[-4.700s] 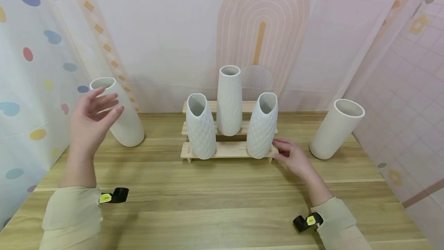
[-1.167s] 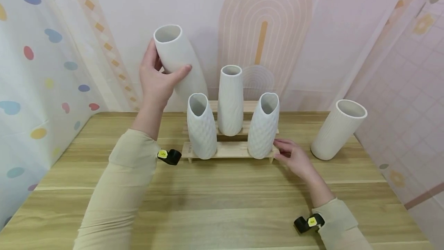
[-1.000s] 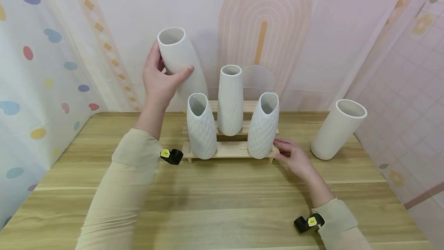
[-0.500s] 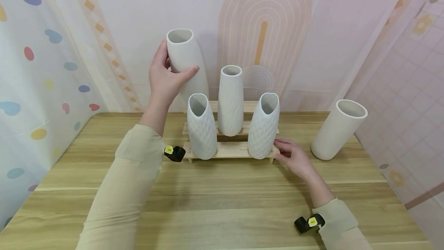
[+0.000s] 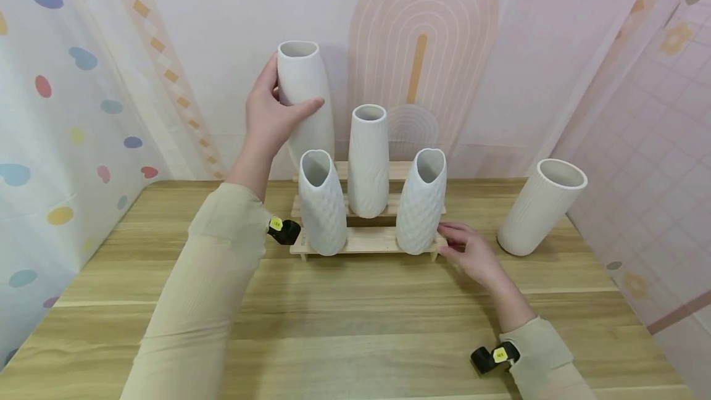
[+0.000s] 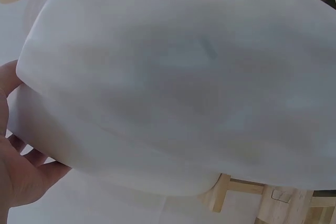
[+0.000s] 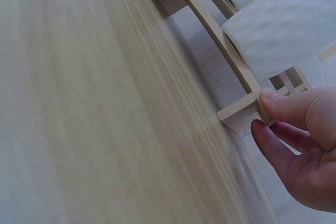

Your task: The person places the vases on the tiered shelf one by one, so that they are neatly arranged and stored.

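My left hand [image 5: 268, 117] grips a tall smooth white vase [image 5: 308, 85] round its upper body, thumb across the front. The vase stands nearly upright over the left end of a three-step wooden rack's back tier, its base hidden behind another vase. In the left wrist view the vase's white side [image 6: 157, 87] fills most of the picture. At the lower right end of the wooden rack [image 5: 369, 240], my right hand [image 5: 472, 255] pinches the front step's end between thumb and fingers, as the right wrist view shows with the rack's end [image 7: 257, 100].
Two scaly-textured vases, the left one [image 5: 324, 221] and the right one [image 5: 418, 221], stand on the front step. A slim vase [image 5: 369, 165] stands mid-rack behind them. A ribbed vase [image 5: 533, 218] stands on the wooden table [image 5: 355, 338] at right. A printed curtain [image 5: 255, 11] hangs behind.
My left hand took the smooth vase from the table's left, lifted it and carried it right over the rack's back left, lately tilting it more upright. The right hand stayed on the rack.
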Available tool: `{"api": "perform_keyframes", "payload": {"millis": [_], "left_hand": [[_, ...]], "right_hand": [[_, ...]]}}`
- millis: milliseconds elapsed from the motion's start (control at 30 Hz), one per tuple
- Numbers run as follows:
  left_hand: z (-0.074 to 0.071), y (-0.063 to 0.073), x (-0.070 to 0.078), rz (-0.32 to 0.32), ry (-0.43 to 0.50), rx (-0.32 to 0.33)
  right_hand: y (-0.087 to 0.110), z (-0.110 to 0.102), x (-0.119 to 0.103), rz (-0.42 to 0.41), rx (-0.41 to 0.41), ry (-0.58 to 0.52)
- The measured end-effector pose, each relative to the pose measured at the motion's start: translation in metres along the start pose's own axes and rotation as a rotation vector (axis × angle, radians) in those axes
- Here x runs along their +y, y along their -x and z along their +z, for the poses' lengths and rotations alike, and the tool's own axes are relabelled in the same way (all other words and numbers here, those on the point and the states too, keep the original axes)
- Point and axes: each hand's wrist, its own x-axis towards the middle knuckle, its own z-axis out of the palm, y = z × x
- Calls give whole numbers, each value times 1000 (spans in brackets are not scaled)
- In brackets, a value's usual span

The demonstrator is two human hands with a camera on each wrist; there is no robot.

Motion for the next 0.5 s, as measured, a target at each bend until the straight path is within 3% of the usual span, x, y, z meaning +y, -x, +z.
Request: {"api": "perform_keyframes", "payload": {"millis": [233,500], "left_hand": [[-2,-4,1,-34,-12,-39],[-4,0,-7,-34,101,-64]], "right_hand": [[-1,1,0,-8,3,10],[-2,1,1,-1,7,4]]}}
